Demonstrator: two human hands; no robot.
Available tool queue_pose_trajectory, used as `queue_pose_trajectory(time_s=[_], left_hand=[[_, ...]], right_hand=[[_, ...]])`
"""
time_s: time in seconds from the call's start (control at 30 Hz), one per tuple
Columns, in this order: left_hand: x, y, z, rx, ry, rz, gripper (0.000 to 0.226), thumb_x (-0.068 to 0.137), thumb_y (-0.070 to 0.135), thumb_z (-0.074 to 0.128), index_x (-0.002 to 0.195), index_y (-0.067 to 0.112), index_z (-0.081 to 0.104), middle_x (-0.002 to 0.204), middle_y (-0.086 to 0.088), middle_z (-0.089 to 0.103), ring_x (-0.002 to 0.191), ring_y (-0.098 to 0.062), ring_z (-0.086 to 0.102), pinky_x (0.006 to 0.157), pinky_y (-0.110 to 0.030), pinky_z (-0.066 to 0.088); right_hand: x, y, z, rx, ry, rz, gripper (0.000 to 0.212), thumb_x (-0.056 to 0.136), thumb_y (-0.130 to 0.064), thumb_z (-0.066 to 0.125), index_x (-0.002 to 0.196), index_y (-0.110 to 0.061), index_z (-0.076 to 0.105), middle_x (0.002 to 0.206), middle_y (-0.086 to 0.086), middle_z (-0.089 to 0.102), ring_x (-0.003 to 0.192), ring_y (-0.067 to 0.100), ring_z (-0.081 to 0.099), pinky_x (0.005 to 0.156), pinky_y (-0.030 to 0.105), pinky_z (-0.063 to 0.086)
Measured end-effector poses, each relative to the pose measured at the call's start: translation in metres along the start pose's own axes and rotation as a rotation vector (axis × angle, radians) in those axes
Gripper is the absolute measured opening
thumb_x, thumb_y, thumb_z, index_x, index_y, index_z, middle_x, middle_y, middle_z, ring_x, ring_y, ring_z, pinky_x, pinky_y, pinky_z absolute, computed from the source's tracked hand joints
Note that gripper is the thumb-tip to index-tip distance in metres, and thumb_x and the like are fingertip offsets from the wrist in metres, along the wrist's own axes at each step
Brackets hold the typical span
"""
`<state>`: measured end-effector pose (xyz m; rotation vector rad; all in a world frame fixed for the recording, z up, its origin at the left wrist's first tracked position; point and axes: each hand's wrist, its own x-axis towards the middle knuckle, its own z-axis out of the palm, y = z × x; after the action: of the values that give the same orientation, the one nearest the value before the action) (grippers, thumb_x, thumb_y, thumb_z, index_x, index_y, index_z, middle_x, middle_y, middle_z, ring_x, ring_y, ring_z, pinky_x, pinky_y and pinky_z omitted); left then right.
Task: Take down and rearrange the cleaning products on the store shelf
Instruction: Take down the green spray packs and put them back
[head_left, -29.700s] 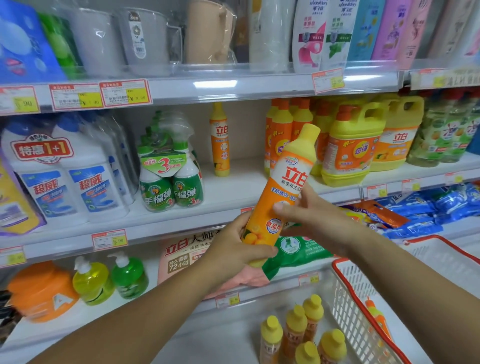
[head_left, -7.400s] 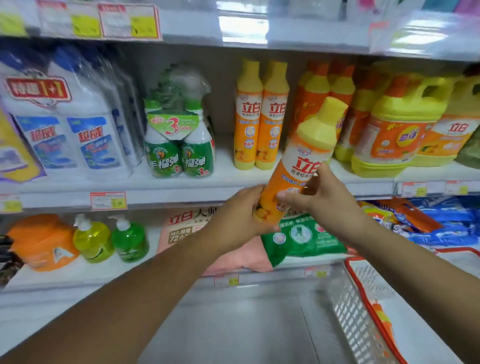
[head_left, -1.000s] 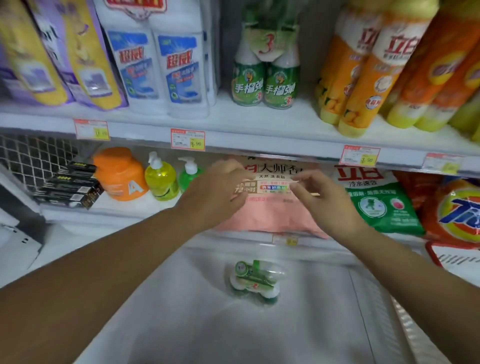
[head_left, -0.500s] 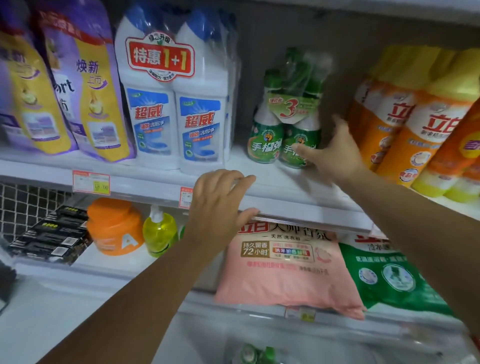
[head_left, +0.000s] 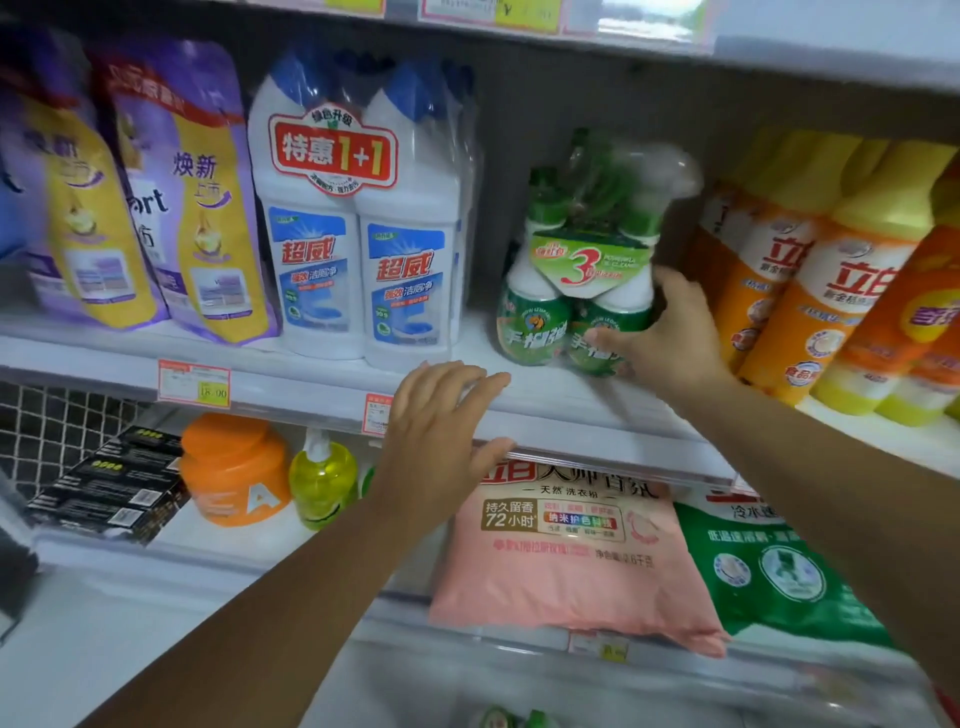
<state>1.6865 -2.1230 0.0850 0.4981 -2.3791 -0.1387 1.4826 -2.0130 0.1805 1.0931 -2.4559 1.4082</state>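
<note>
Green 3-pack of spray cleaner (head_left: 576, 291): shrink-wrapped, "3" tag on front, upright on mid shelf (head_left: 545, 400), a bit back from front edge, btwn white toilet-cleaner twin-pack (head_left: 358, 234) & orange dish-soap bottles (head_left: 810, 291). Right hand (head_left: 670, 343) grips its lower right side.

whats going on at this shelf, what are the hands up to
A person is handling cleaning products at a store shelf. The right hand grips the shrink-wrapped green three-bottle cleaner pack, which stands on the middle shelf between the white toilet cleaner twin pack and the orange dish soap bottles. The left hand rests with fingers extended on that shelf's front edge. The pack appears not yet lifted.
</note>
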Motion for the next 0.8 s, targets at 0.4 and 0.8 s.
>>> queue_pose_trajectory(time_s=[0.4,0.8], left_hand=[[-0.003,0.067,-0.099,-0.792,-0.433,-0.389,0.117,0.065,0.029,0.092,0.152,0.034,0.015,0.142,0.015,0.051,0.121,0.003,0.055,0.104,-0.025,0.046],[-0.113,0.141,-0.106,-0.916,-0.395,-0.517,0.09,0.052,0.014,0.097,0.124,0.043,0.052,0.123,0.006,0.065,0.109,-0.01,0.066,0.089,-0.026,0.055]], right_hand=[[-0.12,-0.038,-0.099,0.137,-0.22,-0.25,0.075,0.063,-0.021,0.092,0.126,-0.042,0.056,0.12,-0.011,0.06,0.111,0.004,0.056,0.098,0.021,0.045],[-0.203,-0.039,-0.185,0.58,-0.434,0.133,0.082,0.074,-0.032,0.078,0.139,-0.057,0.034,0.122,-0.009,0.061,0.101,-0.005,0.066,0.083,0.016,0.055]])
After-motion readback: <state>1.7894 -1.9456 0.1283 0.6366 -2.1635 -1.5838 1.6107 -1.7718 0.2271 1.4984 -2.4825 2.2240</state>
